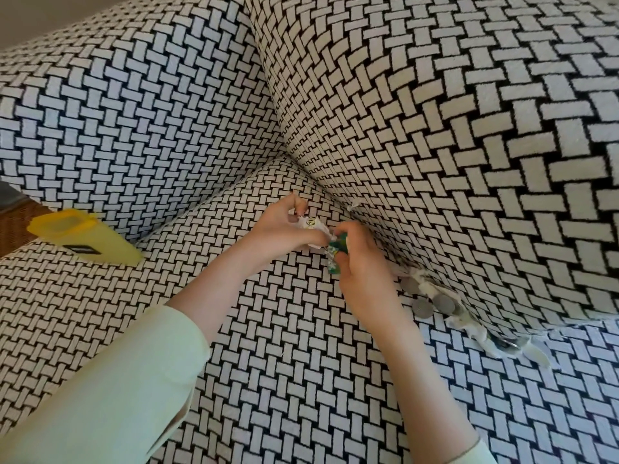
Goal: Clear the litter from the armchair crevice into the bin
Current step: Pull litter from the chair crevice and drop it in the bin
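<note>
We see one armchair [435, 128], covered all over in black-and-white basket-weave cloth, and it fills almost the whole view. Two pale green sleeves [110, 390] reach in from below. One yellow bin [83, 239] with a dark label rests on the seat at the far left, well apart from both hands, and a bit of brown wicker [13, 226] shows just behind it.

Over the middle of the seat the two hands meet. The left hand [284, 226] has its fingers curled round one crumpled white paper [313, 227]. The right hand [361, 272] pinches one green wrapper [335, 256], which touches that paper.

To the right of the hands, the crevice [469, 316] between seat and side cushion holds the remaining litter. We count three silver coins [443, 303] plainly, and cannot tell whether another lies further along. Several torn white scraps [536, 353] lie among them. One small white scrap [355, 204] pokes out higher up the crevice.
</note>
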A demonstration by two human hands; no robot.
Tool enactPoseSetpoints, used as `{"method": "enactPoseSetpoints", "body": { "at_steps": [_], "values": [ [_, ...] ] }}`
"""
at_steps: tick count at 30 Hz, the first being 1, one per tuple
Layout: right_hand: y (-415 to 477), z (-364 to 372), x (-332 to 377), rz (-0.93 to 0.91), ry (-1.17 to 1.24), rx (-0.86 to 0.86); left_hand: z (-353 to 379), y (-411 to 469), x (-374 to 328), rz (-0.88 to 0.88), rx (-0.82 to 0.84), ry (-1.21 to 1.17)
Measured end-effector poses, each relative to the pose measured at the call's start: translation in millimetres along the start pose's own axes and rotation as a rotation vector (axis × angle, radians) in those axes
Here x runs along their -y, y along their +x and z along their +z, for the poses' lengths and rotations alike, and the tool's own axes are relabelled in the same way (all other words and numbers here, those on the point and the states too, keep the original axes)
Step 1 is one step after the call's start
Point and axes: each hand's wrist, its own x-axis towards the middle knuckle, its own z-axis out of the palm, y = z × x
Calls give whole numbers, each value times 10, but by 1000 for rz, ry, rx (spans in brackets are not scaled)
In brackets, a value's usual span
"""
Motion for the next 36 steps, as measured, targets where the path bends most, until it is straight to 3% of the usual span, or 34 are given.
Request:
{"method": "enactPoseSetpoints", "body": {
  "at_steps": [3, 8, 11, 13, 17, 20, 22, 25, 30, 33, 36],
  "values": [
    [-10, 42, 42, -32, 62, 3, -33, -35, -16, -69, 108, -140],
    [-10, 155, 112, -256, 170, -239, -59, -49, -130, -29, 157, -307],
    [14, 129, 78, -262, 243, -360, 66, -102, -196, -75, 211, -302],
    [34, 99, 52, -188, 305, -408, 165, -142, -210, -181, 218, -442],
    [60, 142, 35, 49, 413, -257, 271, -157, -150, -246, 251, -599],
    [38, 164, 75, 43, 473, -139, 372, -125, -149, -197, 256, -439],
    [29, 155, 67, 49, 384, -132, 425, -120, -169, -159, 213, -393],
    [20, 117, 26, 45, 105, -135, 415, -104, -129, -140, 153, -505],
    [-7, 17, 56, -4, -41, 29, 249, -53, -4, -129, -10, -531],
    [-27, -77, 33, -14, -256, -6, 186, -20, -45, -106, -107, -488],
    [-19, -179, -16, 88, -461, -51, 129, 45, -167, -81, -205, -515]
  ]
}}
